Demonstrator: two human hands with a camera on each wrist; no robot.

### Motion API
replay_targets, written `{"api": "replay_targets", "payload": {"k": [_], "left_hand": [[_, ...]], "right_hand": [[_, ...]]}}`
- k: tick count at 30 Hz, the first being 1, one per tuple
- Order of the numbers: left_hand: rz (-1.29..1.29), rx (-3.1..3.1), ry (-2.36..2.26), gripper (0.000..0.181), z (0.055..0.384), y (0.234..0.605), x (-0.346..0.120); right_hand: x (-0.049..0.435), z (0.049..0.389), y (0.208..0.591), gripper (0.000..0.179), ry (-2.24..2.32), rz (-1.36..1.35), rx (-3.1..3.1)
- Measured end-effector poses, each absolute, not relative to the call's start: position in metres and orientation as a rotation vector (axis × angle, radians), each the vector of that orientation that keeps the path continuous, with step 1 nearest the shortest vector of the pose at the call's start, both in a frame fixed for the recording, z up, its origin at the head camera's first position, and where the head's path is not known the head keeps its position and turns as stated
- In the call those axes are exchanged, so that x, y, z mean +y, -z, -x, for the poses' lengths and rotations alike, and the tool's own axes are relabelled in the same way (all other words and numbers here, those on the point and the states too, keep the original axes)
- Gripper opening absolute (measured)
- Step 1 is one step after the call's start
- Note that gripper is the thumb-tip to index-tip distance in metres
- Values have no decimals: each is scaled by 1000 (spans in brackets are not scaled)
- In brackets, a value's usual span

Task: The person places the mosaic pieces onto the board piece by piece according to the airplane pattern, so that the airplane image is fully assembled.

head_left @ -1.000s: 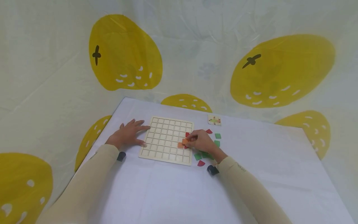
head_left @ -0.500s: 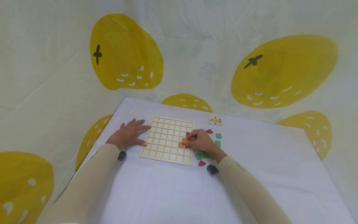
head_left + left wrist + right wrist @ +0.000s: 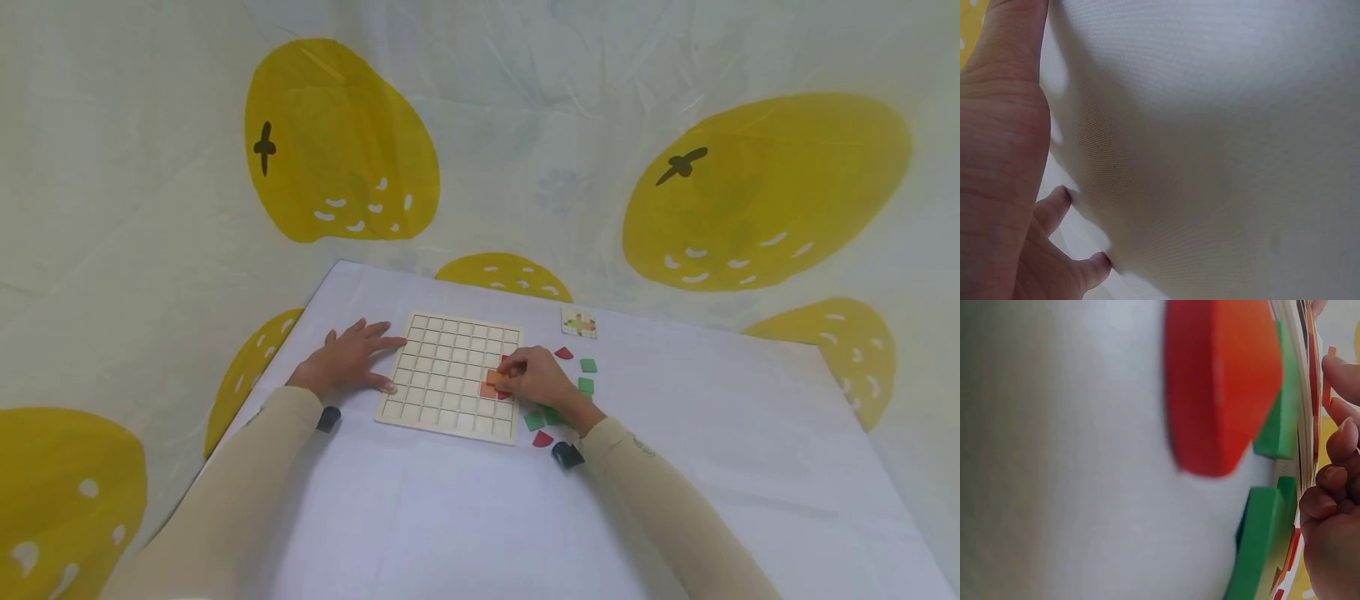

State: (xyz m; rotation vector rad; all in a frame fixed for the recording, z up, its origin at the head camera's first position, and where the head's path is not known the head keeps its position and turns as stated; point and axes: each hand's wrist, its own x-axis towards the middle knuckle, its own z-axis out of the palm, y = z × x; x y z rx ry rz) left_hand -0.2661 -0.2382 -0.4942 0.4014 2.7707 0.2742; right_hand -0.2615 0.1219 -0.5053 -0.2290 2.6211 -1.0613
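Orange tile (image 3: 492, 377) between thumb and fingertip: in the head view my right hand (image 3: 540, 382) pinches it at the right part of the gridded board (image 3: 435, 367), beside a second orange tile (image 3: 487, 390). My left hand (image 3: 348, 357) lies with fingers spread, a fingertip and the thumb at the board's left edge.

From the left wrist, that hand's fingers stand apart by white cloth (image 3: 1272, 125), grasping nothing; I cannot make out the board.

From the right wrist, the pinched tile shows nearly edge-on, thin and flat, so I judge it light, stiff and hardly fragile, though its faces could be slippery. Opposite edges look the best hold, leaving its underside free. Whether it touches the board I cannot tell. Nearer lie a blurred red piece (image 3: 1229, 387) and green tiles (image 3: 1254, 544).
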Motion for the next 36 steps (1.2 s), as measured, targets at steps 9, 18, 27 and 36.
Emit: {"api": "replay_targets", "payload": {"k": [9, 18, 27, 36], "left_hand": [[-412, 2771, -254, 96, 269, 498, -240], [-389, 2770, -257, 97, 268, 498, -239], [-381, 2770, -249, 94, 265, 493, -237], [-392, 2775, -244, 96, 264, 491, -238]], "right_hand": [[120, 264, 506, 27, 1052, 232, 2634], [118, 267, 506, 27, 1026, 265, 2645], [112, 267, 501, 28, 1006, 214, 2653], [111, 267, 499, 26, 999, 226, 2662]]}}
